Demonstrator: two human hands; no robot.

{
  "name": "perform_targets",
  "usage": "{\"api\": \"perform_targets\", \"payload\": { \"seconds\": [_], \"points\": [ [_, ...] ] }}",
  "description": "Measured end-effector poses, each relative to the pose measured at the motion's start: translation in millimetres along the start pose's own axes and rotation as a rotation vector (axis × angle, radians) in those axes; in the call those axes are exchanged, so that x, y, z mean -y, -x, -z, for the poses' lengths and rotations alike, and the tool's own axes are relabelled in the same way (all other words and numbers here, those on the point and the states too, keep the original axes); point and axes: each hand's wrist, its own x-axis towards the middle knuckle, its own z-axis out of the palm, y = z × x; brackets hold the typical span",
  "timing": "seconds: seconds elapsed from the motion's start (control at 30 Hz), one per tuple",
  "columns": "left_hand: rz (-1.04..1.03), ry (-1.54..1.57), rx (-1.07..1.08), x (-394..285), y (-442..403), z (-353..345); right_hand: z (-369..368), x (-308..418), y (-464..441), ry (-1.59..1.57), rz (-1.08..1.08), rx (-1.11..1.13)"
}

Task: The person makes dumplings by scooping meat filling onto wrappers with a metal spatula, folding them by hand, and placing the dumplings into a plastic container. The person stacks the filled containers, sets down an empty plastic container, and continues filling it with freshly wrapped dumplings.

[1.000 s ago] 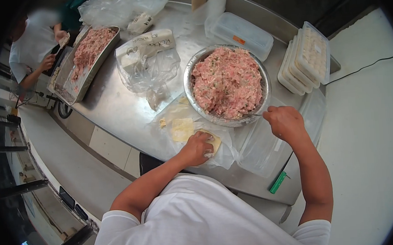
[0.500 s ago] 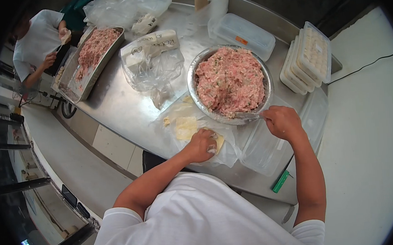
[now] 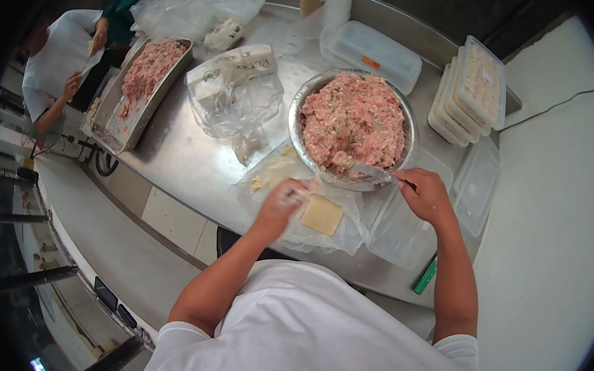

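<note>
A round metal bowl (image 3: 295, 123) heaped with pink minced meat (image 3: 354, 123) stands on the metal table. My right hand (image 3: 423, 194) is closed on the dark handle of a flat metal spatula (image 3: 373, 173), whose blade touches the meat at the near rim. Left of it, my left hand (image 3: 281, 206) is raised over the plastic sheet (image 3: 301, 239); it is blurred, with a thin pale wrapper partly visible at its fingertips. One square yellow wrapper (image 3: 322, 215) lies flat on the sheet, right of my left hand.
Stacked clear boxes (image 3: 479, 83) stand at the right, a lidded box (image 3: 377, 56) behind the bowl. A bagged packet (image 3: 235, 86) and a meat tray (image 3: 117, 129) lie to the left. A green object (image 3: 425, 278) is near the front edge. Another person (image 3: 61, 57) works at far left.
My left hand has lifted and moved left, uncovering the square wrapper on the right. The other wrapper is no longer seen lying flat. The spatula blade has shifted slightly at the meat.
</note>
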Motion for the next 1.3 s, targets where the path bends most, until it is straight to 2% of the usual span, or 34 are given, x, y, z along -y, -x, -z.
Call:
{"api": "perform_targets", "payload": {
  "seconds": [0.03,0.1,0.13,0.2,0.23,0.3,0.33,0.4,0.57,0.67,0.77,0.87,0.97,1.0,1.07,1.2,1.3],
  "points": [
    [-0.003,-0.001,-0.015,-1.7,1.4,-5.5,-7.3,1.6,5.7,-0.002,0.013,0.007],
    [0.095,-0.5,0.264,-4.5,2.8,-15.0,-31.7,2.9,19.1,-0.421,-0.231,-0.102],
    [0.097,-0.499,0.249,-0.1,3.8,-18.3,-45.8,10.3,24.7,-0.422,-0.221,-0.091],
    [0.211,-0.077,0.096,11.5,5.4,-20.7,-78.9,36.5,32.6,-0.987,-0.294,-0.169],
    [0.216,-0.079,0.083,4.5,7.5,-21.1,-89.7,46.7,33.2,-0.993,-0.292,-0.156],
    [0.212,0.227,0.073,-14.3,16.2,-18.3,-108.5,66.6,33.5,-1.107,-0.261,-0.132],
    [0.208,0.22,0.053,-20.9,20.8,-16.4,-113.3,75.7,30.7,-1.117,-0.249,-0.115],
    [0.165,0.405,-0.005,-34.0,32.3,-8.5,-118.4,98.1,16.0,-1.208,-0.061,-0.117],
    [0.021,0.339,-0.199,-57.6,79.1,20.9,-134.4,142.8,-13.7,-1.302,-0.009,0.12],
    [-0.086,0.235,-0.364,-73.7,118.0,39.6,-150.9,186.8,-33.3,-1.38,0.118,0.364],
    [-0.215,0.266,-0.528,-79.5,157.6,52.4,-173.4,231.9,-45.0,-1.407,0.222,0.537],
    [-0.297,0.272,-0.666,-98.7,187.8,46.7,-169.9,272.1,-43.5,-1.344,0.234,0.689],
    [-0.467,0.486,-0.702,-91.8,213.8,60.2,-196.1,305.7,-44.6,-1.306,0.334,0.791],
    [-0.488,0.474,-0.73,-93.1,218.2,64.1,-202.2,315.3,-45.6,-1.307,0.358,0.823],
    [-0.543,0.713,-0.693,-106.5,220.8,56.3,-188.3,324.6,-40.1,-1.309,0.345,0.847],
    [-0.575,0.815,-0.691,-90.8,212.4,59.8,-194.2,326.3,-39.3,-1.287,0.368,0.821],
    [-0.455,0.768,-0.666,-89.4,196.5,57.7,-191.3,309.9,-39.3,-1.309,0.247,0.754]
  ]
}}
